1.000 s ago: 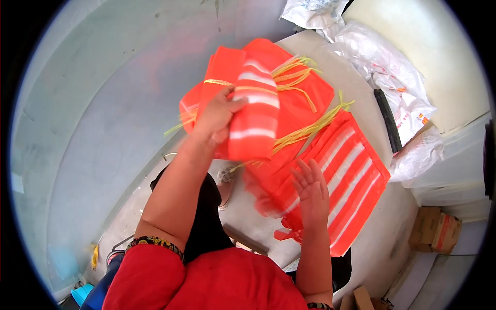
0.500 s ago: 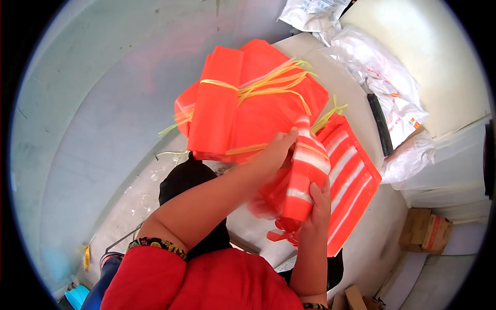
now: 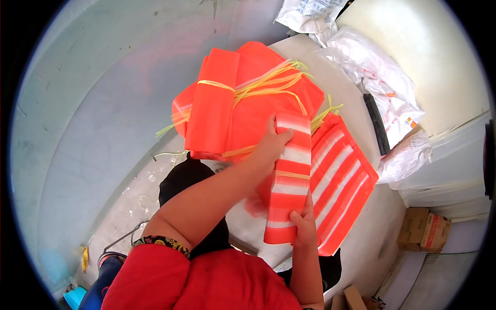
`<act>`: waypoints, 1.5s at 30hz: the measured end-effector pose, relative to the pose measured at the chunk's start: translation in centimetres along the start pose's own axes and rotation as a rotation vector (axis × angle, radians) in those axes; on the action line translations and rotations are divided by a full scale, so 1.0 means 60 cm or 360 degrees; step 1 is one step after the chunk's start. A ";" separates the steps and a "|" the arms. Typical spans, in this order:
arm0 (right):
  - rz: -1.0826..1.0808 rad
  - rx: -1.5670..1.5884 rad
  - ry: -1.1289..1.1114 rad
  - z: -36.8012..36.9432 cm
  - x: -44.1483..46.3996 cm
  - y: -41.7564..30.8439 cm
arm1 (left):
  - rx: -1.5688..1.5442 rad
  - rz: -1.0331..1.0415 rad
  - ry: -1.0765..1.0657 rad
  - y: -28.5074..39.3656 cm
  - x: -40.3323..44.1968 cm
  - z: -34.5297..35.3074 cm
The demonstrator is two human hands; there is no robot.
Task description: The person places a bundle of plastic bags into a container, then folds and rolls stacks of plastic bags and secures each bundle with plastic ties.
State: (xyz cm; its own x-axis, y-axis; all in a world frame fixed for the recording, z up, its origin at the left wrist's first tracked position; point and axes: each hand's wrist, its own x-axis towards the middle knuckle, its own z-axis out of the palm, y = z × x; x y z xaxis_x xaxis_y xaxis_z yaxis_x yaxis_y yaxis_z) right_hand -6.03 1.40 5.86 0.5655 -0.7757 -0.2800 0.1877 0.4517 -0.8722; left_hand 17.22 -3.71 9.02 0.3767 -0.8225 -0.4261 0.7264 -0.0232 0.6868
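Observation:
Both hands hold a long, flat folded bundle of red-and-white striped plastic bags. A thin yellowish band goes round its middle. My left hand grips the upper left edge, thumb across the face. My right hand grips the lower right edge, thumb on the front; its other fingers are hidden behind. Just right of the bundle lies a flat stack of striped bags. Behind my left hand is a pile of plain red bags, with a rolled red bundle tied by a yellow strip on top.
Loose yellow strips lie across the red pile. White plastic sacks and a black bar are at the back right. A cardboard box stands at the right. A grey curved wall fills the left.
The striped bundle has turned from tilted and partly curled to nearly upright, its flat face towards me. My left hand has shifted slightly left, and my right hand has moved down along the bundle.

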 end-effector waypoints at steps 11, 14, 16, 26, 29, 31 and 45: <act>0.0087 -0.0230 -0.0169 0.164 0.096 0.009 | -0.0072 0.0849 -0.0666 0.159 -0.027 -0.120; 0.0109 -0.0129 -0.0307 0.249 0.159 -0.015 | -0.0133 0.0978 -0.0270 0.204 -0.015 -0.176; 0.0181 -0.0117 -0.0283 0.275 0.228 0.047 | -0.0050 0.0874 0.0300 0.212 -0.012 -0.196; 0.0196 -0.0134 -0.0404 0.305 0.264 0.073 | -0.0125 0.0622 0.0485 0.185 0.054 -0.259; 0.0184 0.0012 -0.0439 0.323 0.271 0.078 | -0.0035 0.0630 0.0531 0.200 0.027 -0.237; 0.0054 -0.0126 -0.0423 0.320 0.265 0.087 | 0.0036 0.0599 0.0550 0.201 0.019 -0.225; -0.0950 -0.2160 0.0305 0.003 0.154 -0.021 | 0.2454 0.1425 0.0418 0.104 0.042 -0.152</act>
State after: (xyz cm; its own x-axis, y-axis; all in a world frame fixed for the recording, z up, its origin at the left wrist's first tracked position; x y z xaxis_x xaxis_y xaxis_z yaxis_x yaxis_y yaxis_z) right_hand -0.92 -6.28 4.46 0.5449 -0.7869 0.2896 -0.5838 -0.6039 -0.5426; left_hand 27.91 -0.78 6.85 0.4961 -0.7827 0.3759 -0.8020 -0.2473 0.5437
